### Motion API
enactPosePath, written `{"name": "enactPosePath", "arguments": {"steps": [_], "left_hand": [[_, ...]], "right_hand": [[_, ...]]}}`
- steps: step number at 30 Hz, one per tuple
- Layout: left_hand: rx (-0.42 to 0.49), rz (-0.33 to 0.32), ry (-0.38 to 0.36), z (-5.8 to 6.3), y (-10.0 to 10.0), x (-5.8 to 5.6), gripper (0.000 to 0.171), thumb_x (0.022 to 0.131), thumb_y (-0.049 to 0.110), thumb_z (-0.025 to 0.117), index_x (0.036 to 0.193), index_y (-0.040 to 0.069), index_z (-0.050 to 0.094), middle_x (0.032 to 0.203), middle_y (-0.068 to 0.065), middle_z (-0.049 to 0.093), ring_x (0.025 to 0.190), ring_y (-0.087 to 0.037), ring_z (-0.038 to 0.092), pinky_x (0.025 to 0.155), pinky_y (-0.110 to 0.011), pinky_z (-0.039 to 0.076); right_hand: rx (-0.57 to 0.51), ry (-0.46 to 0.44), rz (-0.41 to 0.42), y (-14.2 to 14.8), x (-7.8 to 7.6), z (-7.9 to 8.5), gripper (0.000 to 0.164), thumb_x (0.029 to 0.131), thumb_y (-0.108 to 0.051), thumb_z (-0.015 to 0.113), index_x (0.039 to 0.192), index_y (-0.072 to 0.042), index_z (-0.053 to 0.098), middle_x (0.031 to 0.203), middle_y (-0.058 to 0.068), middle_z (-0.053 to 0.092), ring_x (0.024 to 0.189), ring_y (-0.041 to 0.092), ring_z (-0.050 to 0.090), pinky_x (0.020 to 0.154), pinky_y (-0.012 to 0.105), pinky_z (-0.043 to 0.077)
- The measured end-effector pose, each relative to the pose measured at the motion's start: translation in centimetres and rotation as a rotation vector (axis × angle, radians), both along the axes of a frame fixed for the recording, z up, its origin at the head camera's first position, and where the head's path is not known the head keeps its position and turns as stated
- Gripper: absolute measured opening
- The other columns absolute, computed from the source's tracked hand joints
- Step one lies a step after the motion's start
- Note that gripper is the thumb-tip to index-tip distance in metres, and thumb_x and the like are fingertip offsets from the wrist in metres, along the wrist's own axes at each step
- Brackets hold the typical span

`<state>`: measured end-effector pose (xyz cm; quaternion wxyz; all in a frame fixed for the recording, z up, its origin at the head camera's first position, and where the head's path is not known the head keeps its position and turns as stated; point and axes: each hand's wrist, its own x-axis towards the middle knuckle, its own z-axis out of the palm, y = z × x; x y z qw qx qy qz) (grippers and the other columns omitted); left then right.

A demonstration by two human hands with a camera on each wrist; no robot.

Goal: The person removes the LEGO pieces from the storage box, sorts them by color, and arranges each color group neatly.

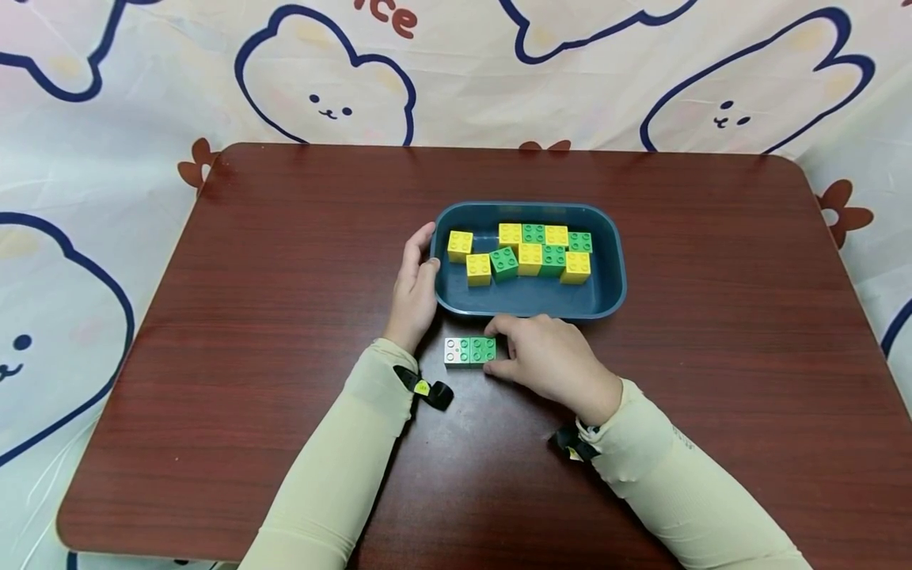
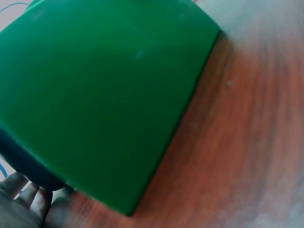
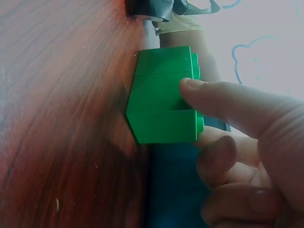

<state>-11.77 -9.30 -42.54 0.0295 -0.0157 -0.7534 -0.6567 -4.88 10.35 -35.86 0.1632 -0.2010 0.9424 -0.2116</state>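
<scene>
Two green bricks (image 1: 470, 352) stand side by side on the table in front of a dark blue tray (image 1: 456, 303). My right hand (image 1: 552, 364) has its thumb and index finger about the right-hand green brick (image 3: 161, 92), pinching it near its end. In the right wrist view the thumb (image 3: 209, 95) lies against the brick's side, while the other fingers curl behind. My left hand (image 1: 413, 297) rests along the tray's left side, its fingers fairly straight against the outer wall. A green brick (image 2: 104, 95) fills much of the left wrist view, blurred and close.
Inside the tray sit several yellow bricks (image 1: 478, 270) and several green bricks (image 1: 504, 264), mostly in two rows. The tray stands on a brown wooden table (image 1: 299, 317). A printed cloth (image 1: 463, 95) hangs behind the table's far edge.
</scene>
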Motion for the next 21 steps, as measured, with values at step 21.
{"name": "enactPosePath", "arguments": {"steps": [21], "left_hand": [[-0.003,0.006,-0.012,0.2,0.0,0.1,0.050,0.104,0.014,0.038,0.153,0.025,0.040,0.153,0.007,0.042,0.138,-0.006,0.038,0.115,-0.038,0.029]], "right_hand": [[-0.277,0.208,-0.018,1.1,-0.5,0.9,0.032,0.086,-0.033,0.081,0.112,-0.016,0.072,0.061,-0.010,0.047,0.052,0.007,0.045,0.050,0.029,0.038]]}}
